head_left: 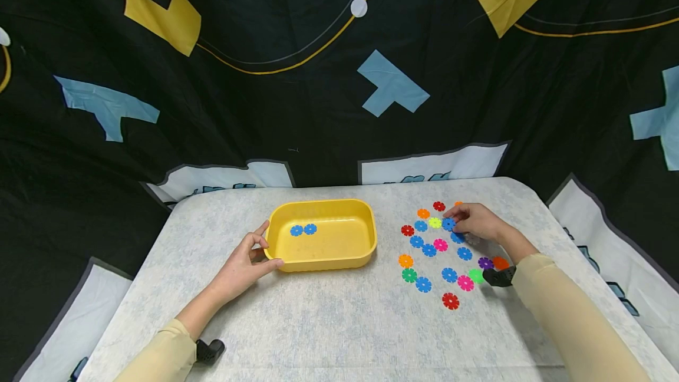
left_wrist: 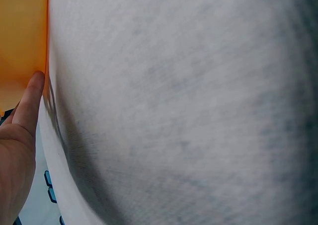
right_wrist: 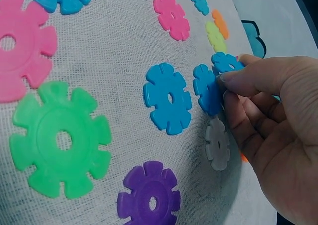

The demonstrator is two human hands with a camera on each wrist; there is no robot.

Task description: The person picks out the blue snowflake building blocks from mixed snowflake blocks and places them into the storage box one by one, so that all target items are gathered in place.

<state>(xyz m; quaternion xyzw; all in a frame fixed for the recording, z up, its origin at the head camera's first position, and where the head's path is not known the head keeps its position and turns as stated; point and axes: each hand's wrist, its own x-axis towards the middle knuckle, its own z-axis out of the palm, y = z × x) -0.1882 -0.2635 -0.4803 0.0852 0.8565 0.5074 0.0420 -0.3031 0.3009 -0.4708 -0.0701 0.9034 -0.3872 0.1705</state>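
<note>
A yellow plastic tray (head_left: 320, 265) stands left of centre on the table, with two blue notched discs (head_left: 303, 230) lying inside. My left hand (head_left: 250, 258) holds its left end, thumb at the front corner and fingers at the side rim. In the left wrist view the thumb (left_wrist: 31, 103) lies along the tray's outer wall (left_wrist: 25, 31). On the right, my right hand (head_left: 477, 221) pinches a blue snowflake disc (head_left: 448, 224) between thumb and fingertips. Another blue disc (right_wrist: 205, 90) lies just under the fingertips in the right wrist view, near a whitish one (right_wrist: 217, 144).
Loose discs lie spread around the right hand: several blue ones, a purple (head_left: 485, 263), a bright green (head_left: 475, 276), a dark green (head_left: 409, 275), pinks, oranges and reds (head_left: 450, 301). A pale cloth (head_left: 339, 335) covers the table; a black curtain (head_left: 297, 122) hangs behind.
</note>
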